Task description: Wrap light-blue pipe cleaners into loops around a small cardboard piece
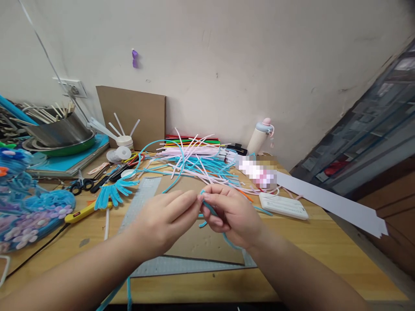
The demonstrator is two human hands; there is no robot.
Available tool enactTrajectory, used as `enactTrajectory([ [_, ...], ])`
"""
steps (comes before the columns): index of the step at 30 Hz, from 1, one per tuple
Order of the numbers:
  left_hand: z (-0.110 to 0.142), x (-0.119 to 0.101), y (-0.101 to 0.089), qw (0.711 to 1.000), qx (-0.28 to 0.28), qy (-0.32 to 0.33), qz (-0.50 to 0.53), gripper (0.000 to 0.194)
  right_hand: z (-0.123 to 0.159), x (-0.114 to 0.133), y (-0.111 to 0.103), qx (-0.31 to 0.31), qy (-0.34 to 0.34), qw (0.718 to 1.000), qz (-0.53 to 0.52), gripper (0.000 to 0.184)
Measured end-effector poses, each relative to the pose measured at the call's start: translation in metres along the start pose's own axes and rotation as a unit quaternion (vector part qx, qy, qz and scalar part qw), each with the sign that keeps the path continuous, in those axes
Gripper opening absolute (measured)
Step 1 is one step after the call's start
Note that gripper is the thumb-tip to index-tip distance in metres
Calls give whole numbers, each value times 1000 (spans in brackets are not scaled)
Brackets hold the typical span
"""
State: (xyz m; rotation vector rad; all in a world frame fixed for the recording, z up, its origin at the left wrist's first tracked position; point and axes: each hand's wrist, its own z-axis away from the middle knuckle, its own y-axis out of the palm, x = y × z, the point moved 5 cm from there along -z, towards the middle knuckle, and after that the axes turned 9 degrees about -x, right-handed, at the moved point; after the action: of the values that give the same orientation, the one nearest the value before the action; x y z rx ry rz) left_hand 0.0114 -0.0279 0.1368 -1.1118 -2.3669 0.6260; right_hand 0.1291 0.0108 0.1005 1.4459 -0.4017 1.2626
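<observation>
My right hand [231, 211] is closed, pinching a blue pipe cleaner [210, 208] between thumb and fingers; part of it trails out below the palm. My left hand [168, 218] is closed too, its fingertips meeting the right ones at the pipe cleaner's bent end. Just what the left fingertips grip is hidden. Both hands are above a brown cardboard sheet [207, 246] that lies on a grey cutting mat [152, 268]. Behind them spreads a heap of loose blue and pale pink pipe cleaners [207, 166]. To the left sits a fan-shaped blue pipe-cleaner piece [113, 193].
A yellow corded tool [84, 213], black scissors [81, 185] and a flowered blue craft piece [35, 216] lie at the left. A metal pot [61, 129] holds sticks. At the right are a white power bank [283, 206], a bottle [260, 136] and a long white strip [330, 201] overhanging the edge.
</observation>
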Motion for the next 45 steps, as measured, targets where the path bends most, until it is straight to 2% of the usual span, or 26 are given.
enactTrajectory([
  [2,3,1,0,1000,15,19,-18,19,-1,0,0,7,2,1000,1,13],
  [4,2,2,-1,1000,18,2,-8,18,0,0,0,17,-10,1000,15,15],
  [7,-2,9,-3,989,20,-118,85,16,0,-3,0,31,-28,998,38,19],
  [9,-4,14,-1,962,41,-216,164,16,0,-5,-1,33,-25,998,51,21],
  [11,-5,18,-1,936,65,-274,213,17,0,-5,-1,30,-17,996,77,21],
  [13,-7,18,0,928,103,-269,236,26,0,-4,-2,25,-4,993,115,23],
  [15,-7,15,1,931,154,-230,236,30,0,-4,-3,27,17,988,153,24],
  [17,-5,14,3,937,199,-196,210,27,0,-5,-4,33,47,982,180,25],
  [19,-2,15,5,942,221,-185,173,24,1,-7,-6,40,76,977,195,24],
  [24,2,17,7,944,222,-193,147,16,4,-11,-8,48,105,978,176,20],
  [29,1,14,5,947,211,-186,156,17,3,-15,-7,75,121,974,176,16],
  [31,1,11,5,940,221,-193,175,20,3,-16,-7,84,81,966,230,15],
  [32,1,10,7,930,225,-216,196,20,3,-13,-6,81,23,954,288,13],
  [33,3,11,9,911,229,-257,226,19,5,-9,-4,76,-56,930,356,12],
  [34,7,13,13,877,242,-315,271,17,10,-5,-1,71,-136,895,418,12],
  [35,13,13,19,822,265,-384,328,15,15,-1,3,71,-211,854,470,12],
  [37,28,8,29,666,315,-510,444,16,28,1,11,91,-317,780,532,13],
  [38,35,4,33,591,333,-550,487,18,33,0,13,99,-344,758,545,14],
  [39,39,1,34,540,343,-572,514,20,35,0,13,96,-356,748,551,14],
  [40,41,-1,34,528,342,-578,520,21,36,-1,11,78,-356,749,554,14],
  [41,40,0,33,557,332,-570,505,22,34,-1,8,49,-332,769,544,13],
  [42,37,2,30,615,318,-543,474,22,30,-2,3,16,-279,809,517,12],
  [44,26,4,21,763,282,-440,380,19,22,-11,-7,-26,-118,898,422,10],
  [45,20,3,16,827,261,-375,328,16,19,-16,-10,-30,-38,930,364,10],
])
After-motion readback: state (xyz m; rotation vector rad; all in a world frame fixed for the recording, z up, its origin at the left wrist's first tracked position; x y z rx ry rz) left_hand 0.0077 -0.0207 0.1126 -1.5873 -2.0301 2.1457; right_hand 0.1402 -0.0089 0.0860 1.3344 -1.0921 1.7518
